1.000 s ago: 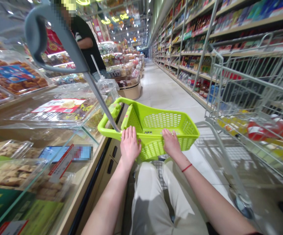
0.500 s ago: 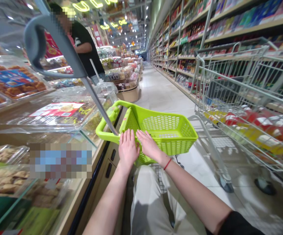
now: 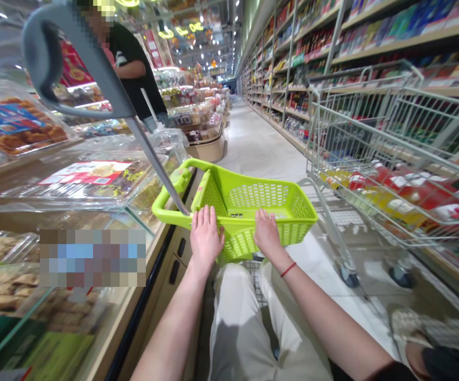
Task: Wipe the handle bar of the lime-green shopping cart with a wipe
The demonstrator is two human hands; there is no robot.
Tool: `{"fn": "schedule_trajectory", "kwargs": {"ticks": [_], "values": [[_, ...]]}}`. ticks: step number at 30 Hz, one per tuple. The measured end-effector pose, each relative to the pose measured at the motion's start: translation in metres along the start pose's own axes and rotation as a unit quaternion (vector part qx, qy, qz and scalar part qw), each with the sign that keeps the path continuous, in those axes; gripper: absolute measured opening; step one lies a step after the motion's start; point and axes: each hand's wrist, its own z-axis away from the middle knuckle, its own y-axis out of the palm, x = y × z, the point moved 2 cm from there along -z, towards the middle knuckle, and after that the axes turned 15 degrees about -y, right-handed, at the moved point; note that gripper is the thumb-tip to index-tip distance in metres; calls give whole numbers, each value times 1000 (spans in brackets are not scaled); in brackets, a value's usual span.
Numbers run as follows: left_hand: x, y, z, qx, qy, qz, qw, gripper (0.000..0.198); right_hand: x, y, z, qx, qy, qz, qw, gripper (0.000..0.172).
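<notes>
A lime-green shopping basket [image 3: 253, 182] with perforated walls stands in front of my knees. Its long metal pole and grey handle [image 3: 116, 114] lean up to the left. My left hand [image 3: 205, 235] holds the near rim by the foot of the pole, fingers laid over the edge and thumb against the outer wall. Further right along that same rim, my right hand [image 3: 268, 233] has its fingers curled over the edge. A red string [image 3: 288, 269] circles my right wrist. The visible part of the basket's inside shows no goods.
Clear plastic food packs [image 3: 90, 174] line the counter [image 3: 134, 317] on my left. A metal shopping cart [image 3: 372, 153] with several bottles stands at right, near another person's shoe [image 3: 407, 323]. Another person in dark clothes [image 3: 134, 69] stands beyond the counter. Tall shelves [image 3: 293, 69] flank the aisle.
My right hand has slid right along the basket's rim, away from my left hand, and its fingers have curled. The left hand keeps its place. A shoe has appeared at lower right.
</notes>
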Motion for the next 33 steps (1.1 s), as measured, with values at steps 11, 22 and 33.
{"fn": "schedule_trajectory", "kwargs": {"ticks": [11,22,33], "values": [[-1,0,-1,11,0,-9,1000,66,52,4,-26,-5,-184,-81,980,72],[-1,-1,-1,1,1,-9,1000,66,-28,0,14,-29,-12,50,998,61],[-3,-1,0,6,-8,-4,1000,67,49,-5,-30,42,-128,-67,989,71]]}}
